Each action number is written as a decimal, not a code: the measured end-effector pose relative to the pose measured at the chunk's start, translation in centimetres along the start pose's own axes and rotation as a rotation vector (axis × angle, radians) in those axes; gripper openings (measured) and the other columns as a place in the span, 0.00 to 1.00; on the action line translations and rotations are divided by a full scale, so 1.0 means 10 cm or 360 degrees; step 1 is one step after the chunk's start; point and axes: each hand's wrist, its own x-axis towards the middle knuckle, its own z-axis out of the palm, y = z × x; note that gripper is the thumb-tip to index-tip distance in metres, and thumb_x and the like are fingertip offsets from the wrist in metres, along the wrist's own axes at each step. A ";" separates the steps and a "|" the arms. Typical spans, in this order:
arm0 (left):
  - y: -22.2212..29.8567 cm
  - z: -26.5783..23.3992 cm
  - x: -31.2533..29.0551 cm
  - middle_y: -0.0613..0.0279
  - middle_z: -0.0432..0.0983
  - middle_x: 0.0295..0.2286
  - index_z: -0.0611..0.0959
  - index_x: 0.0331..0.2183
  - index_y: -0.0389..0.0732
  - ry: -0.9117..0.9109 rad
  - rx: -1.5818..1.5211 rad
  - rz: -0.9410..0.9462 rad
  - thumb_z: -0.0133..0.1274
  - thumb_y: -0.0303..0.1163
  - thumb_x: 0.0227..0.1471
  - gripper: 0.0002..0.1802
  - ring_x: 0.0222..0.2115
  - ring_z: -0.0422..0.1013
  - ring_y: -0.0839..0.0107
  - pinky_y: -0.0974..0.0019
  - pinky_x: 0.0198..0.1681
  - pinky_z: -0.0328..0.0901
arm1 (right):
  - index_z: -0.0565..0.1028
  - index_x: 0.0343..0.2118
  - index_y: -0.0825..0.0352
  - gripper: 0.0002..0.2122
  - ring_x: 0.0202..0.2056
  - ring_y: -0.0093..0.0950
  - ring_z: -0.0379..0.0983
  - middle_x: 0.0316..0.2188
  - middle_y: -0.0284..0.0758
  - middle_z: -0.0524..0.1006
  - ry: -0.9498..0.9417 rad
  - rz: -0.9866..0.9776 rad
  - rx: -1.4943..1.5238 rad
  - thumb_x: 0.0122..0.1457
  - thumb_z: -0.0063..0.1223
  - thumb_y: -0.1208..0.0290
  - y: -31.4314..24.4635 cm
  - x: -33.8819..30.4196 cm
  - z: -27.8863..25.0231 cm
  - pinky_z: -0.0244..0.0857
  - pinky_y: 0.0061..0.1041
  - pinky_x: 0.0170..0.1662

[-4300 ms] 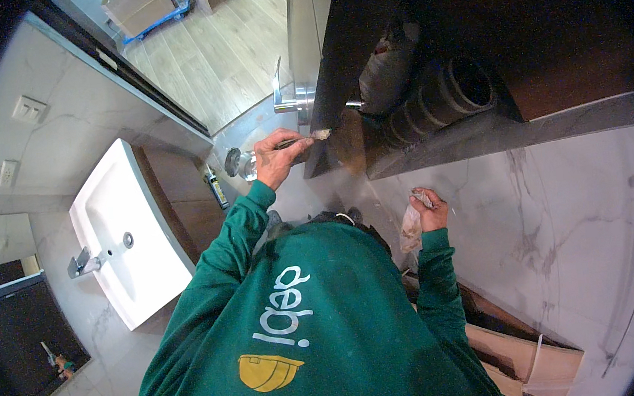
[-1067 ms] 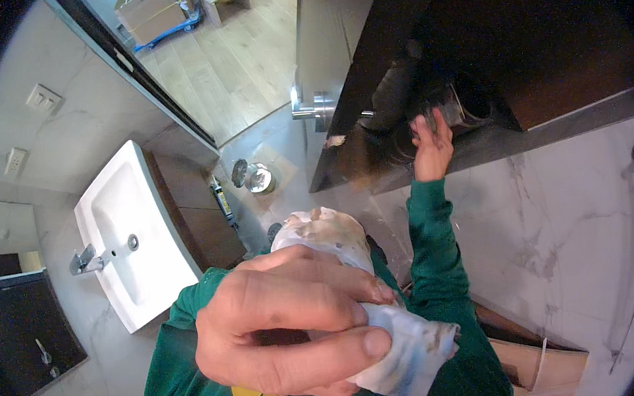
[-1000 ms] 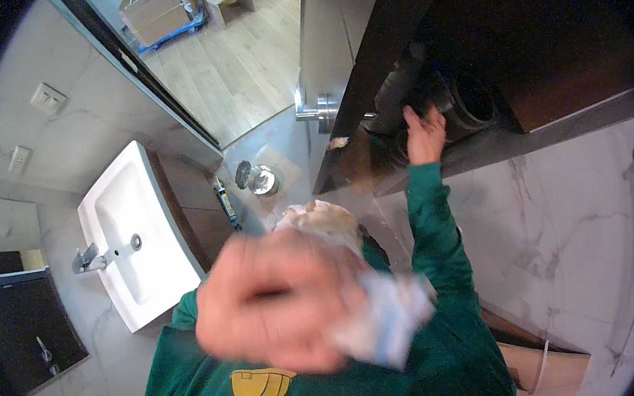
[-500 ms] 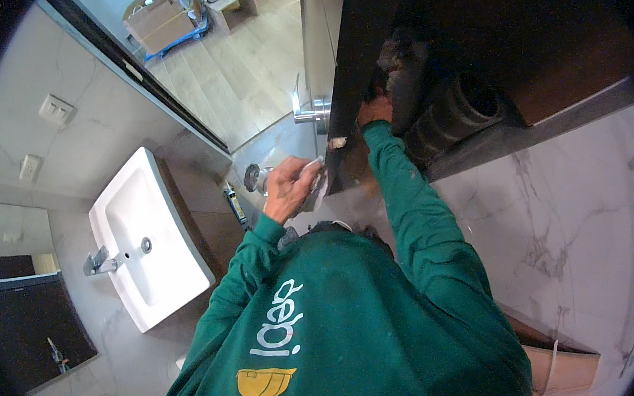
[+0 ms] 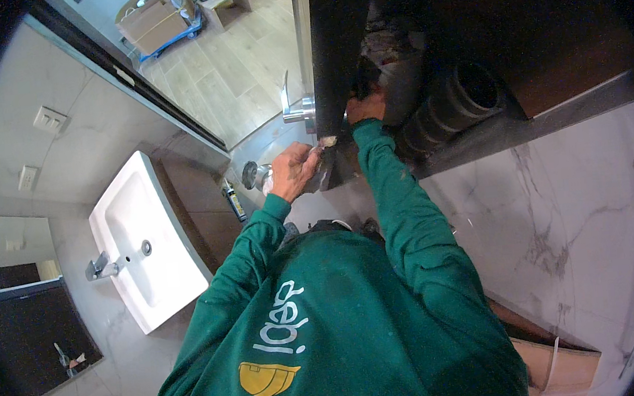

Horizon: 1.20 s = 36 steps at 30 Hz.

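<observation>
Pinched in the fingers of my left hand (image 5: 293,171) is a crumpled pale cloth (image 5: 318,174), close to the edge of a dark door (image 5: 336,53). A metal lever handle (image 5: 299,110) sticks out of the door just beyond that hand. My right hand (image 5: 366,106) is curled against the dark face of the door, on the side away from the lever. Shadow covers its fingers, so what they grip cannot be made out. A clear container with a dark round top (image 5: 250,175) stands left of my left hand, partly hidden by it.
At the left a white washbasin (image 5: 129,248) with a chrome tap (image 5: 100,267) sits on a brown cabinet. A sealant tube (image 5: 233,200) stands beside the cabinet. A dark ribbed cylinder (image 5: 449,111) is at the right. Beyond the doorway are a cardboard box (image 5: 153,27) and a stool (image 5: 227,8).
My left hand has moved slightly right with the cloth, nearer the door edge. The door and lever appear a little further left, and my right hand has shifted left and slightly up.
</observation>
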 end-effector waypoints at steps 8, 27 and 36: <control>-0.02 0.00 0.02 0.53 0.72 0.23 0.81 0.26 0.38 0.0147 0.0198 0.0299 0.59 0.38 0.51 0.12 0.23 0.72 0.51 0.54 0.26 0.65 | 0.71 0.50 0.72 0.25 0.50 0.51 0.69 0.50 0.52 0.70 0.0144 -0.0068 0.0090 0.49 0.60 0.67 0.08 0.02 0.10 0.66 0.42 0.54; -0.06 0.12 -0.05 0.51 0.72 0.23 0.80 0.25 0.37 0.0235 0.0014 0.0128 0.59 0.36 0.51 0.11 0.23 0.72 0.50 0.53 0.26 0.65 | 0.73 0.49 0.71 0.23 0.49 0.49 0.72 0.49 0.52 0.73 0.0187 -0.0439 0.0184 0.48 0.59 0.75 0.03 -0.10 -0.04 0.67 0.39 0.53; -0.12 0.11 -0.05 0.52 0.70 0.22 0.80 0.25 0.39 0.0222 -0.0030 0.0238 0.59 0.36 0.51 0.11 0.22 0.71 0.50 0.55 0.24 0.64 | 0.71 0.49 0.73 0.22 0.51 0.47 0.71 0.50 0.48 0.73 0.0131 -0.0095 0.0178 0.50 0.60 0.74 0.01 -0.09 0.00 0.66 0.38 0.56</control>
